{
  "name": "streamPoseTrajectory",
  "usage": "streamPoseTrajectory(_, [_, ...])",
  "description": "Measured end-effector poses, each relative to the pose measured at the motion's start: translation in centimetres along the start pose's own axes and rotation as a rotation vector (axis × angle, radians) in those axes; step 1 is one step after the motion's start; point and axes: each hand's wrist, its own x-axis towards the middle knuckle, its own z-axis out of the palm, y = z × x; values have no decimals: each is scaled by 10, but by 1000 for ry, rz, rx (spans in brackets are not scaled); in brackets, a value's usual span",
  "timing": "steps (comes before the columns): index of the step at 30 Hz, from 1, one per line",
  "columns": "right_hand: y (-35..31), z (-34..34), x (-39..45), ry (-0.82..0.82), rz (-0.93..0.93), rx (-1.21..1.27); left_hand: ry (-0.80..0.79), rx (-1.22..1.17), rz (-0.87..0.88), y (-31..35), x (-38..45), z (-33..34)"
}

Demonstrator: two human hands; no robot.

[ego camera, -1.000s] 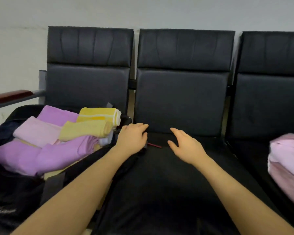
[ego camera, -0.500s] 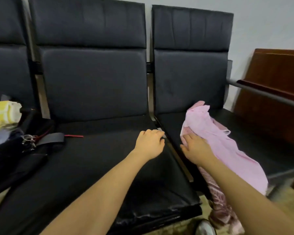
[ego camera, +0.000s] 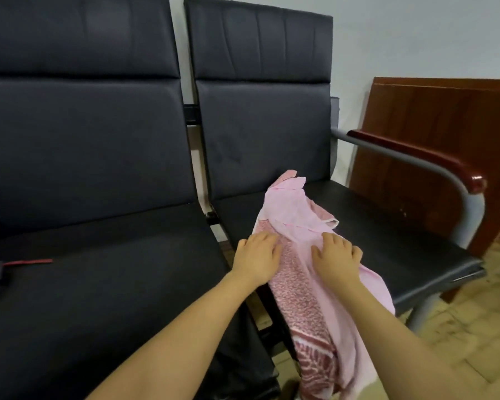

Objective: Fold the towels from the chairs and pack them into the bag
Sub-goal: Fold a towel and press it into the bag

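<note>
A: Where's the crumpled pink terry towel [ego camera: 293, 223]?

B: On the right-hand black padded chair seat [ego camera: 387, 226], its patterned end hanging over the front edge.

A: And the hands?

B: Both rest on the towel, left hand [ego camera: 257, 254] and right hand [ego camera: 337, 255], fingers bent into the soft, limp pile, probably gathering it to lift. Whether they pinch yet, I can't tell.

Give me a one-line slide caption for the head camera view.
Both hands, left and right, rest on a crumpled pink towel draped over the front edge of a black chair.
</note>
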Motion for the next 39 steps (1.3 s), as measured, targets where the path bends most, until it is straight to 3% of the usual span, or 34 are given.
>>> streamPoseTrajectory(4, [13, 6, 8, -67, 115, 62, -68, -43, 84, 21, 22, 11])
streamPoseTrajectory(9, [18, 5, 17, 1, 55, 74, -148, 14, -56, 30, 40, 25])
streamPoseTrajectory(14, [19, 3, 22, 105, 72, 239, 28, -159, -109, 25, 37, 36])
streamPoseTrajectory(17, [19, 4, 21, 43, 75, 285, 92, -228, -133, 23, 34, 40])
streamPoseTrajectory(21, [21, 6, 17, -75, 67, 160, 140, -238, -150, 23, 33, 43])
streamPoseTrajectory(24, [22, 6, 14, -64, 67, 198, 200, -224, -170, 21, 28, 47])
streamPoseTrajectory(32, [12, -6, 10, 319, -20, 540, 280, -171, -265, 21, 22, 43])
streamPoseTrajectory(39, [1, -29, 16, 602, -3, 731, 429, -430, -189, 32, 34, 5])
